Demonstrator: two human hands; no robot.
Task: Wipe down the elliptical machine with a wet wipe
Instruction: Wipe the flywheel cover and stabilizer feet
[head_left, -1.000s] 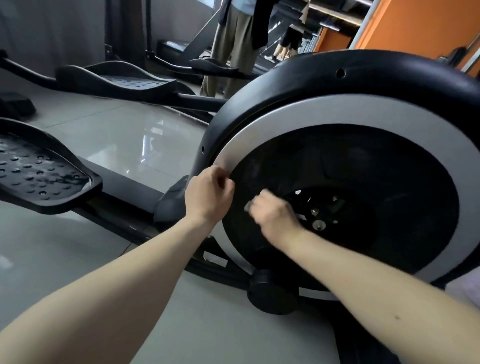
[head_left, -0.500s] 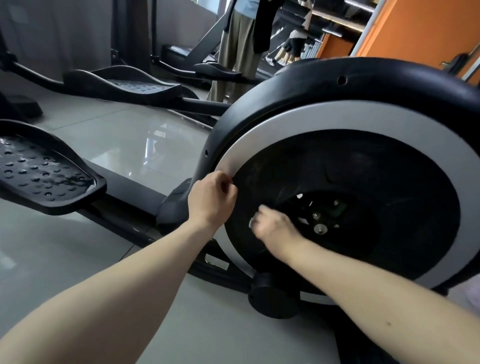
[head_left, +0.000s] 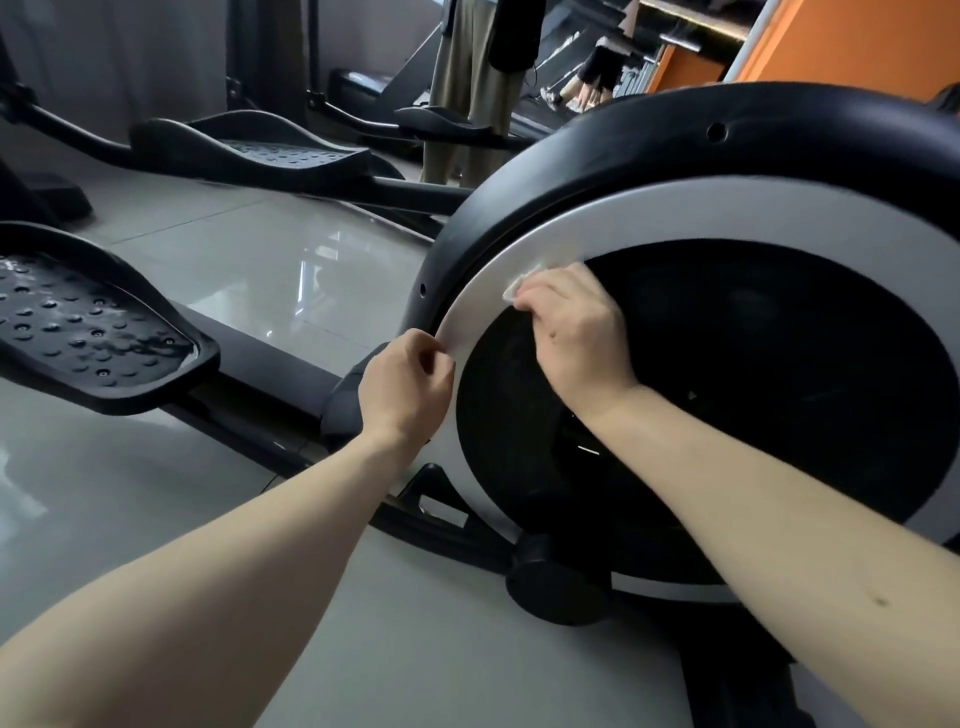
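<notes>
The right hand (head_left: 576, 322) is closed on a white wipe (head_left: 521, 283), pressing it against the silver ring (head_left: 649, 221) of the elliptical's wheel housing (head_left: 597, 135), at the ring's inner edge beside the black disc (head_left: 753, 374). The left hand (head_left: 402, 384), fingers curled, pinches the ring's outer edge lower down. A pedal (head_left: 88, 327) lies to the left over the tiled floor (head_left: 249, 249)

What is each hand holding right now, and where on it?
The right hand grips a bunched wipe, only its edge showing. The left hand pinches the outer edge of the silver ring.
</notes>
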